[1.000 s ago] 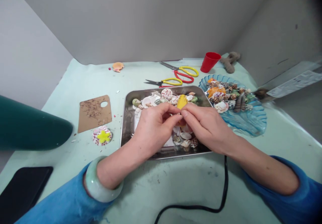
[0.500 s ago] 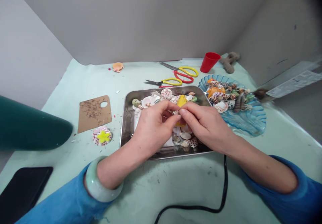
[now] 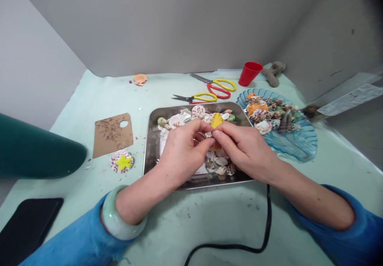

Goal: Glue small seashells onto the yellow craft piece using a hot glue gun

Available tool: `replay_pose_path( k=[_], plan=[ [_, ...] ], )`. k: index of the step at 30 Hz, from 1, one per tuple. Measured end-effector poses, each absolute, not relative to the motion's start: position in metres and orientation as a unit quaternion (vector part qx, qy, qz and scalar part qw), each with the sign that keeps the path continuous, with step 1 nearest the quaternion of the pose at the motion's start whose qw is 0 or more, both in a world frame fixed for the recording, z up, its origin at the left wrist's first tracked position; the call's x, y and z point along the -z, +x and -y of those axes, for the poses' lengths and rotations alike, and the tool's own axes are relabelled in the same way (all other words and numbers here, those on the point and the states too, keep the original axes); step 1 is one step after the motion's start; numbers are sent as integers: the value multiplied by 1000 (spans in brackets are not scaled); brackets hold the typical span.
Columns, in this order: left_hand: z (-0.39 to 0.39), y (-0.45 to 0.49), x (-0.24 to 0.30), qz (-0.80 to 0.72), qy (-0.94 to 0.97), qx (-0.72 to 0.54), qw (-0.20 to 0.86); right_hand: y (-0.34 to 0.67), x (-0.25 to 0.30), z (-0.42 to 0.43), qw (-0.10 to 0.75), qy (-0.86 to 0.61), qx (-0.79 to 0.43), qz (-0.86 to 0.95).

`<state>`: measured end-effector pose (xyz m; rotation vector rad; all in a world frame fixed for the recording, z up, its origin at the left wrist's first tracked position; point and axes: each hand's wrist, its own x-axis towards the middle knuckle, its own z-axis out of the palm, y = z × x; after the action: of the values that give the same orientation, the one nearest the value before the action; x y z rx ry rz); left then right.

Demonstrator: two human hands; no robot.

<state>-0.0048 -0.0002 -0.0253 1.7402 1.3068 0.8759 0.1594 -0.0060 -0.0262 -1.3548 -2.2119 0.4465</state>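
My left hand (image 3: 187,148) and my right hand (image 3: 245,146) meet above a metal tray (image 3: 153,146), fingertips pinched together. Whatever they pinch between them is too small or too hidden to name. Beneath and around them, the tray holds several white, speckled and green seashells (image 3: 220,161). A yellow shell (image 3: 216,120) shows just beyond my fingertips. To the left of the tray lies a round speckled shell piece with a yellow flower shape (image 3: 123,162) on it. My wrists and forearms cover the tray's near side in part.
Two pairs of scissors (image 3: 205,97) lie behind the tray. A red cup (image 3: 250,74) and a blue shell-shaped dish (image 3: 309,140) of shells stand to the right. On the left are cardboard (image 3: 112,136), a dark green cylinder (image 3: 42,148) and a black phone-like slab (image 3: 30,230). A black cable (image 3: 267,222) runs in front.
My hands stay pinched together over the tray, with only a very slight shift of the fingertips. Everything else on the table stays where it was.
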Motion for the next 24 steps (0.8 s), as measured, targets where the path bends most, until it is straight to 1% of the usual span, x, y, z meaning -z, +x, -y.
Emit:
replay_pose_path(
  k=[11,17,24],
  plan=[
    [1,-6,31,-499,688,-348,396,160,28,6,249,-492,-169,817],
    [1,-4,25,-511,691,-342,380,160,26,6,250,-498,-163,814],
    [2,-3,22,-486,702,-353,382,160,28,7,259,-511,-155,805]
  ],
)
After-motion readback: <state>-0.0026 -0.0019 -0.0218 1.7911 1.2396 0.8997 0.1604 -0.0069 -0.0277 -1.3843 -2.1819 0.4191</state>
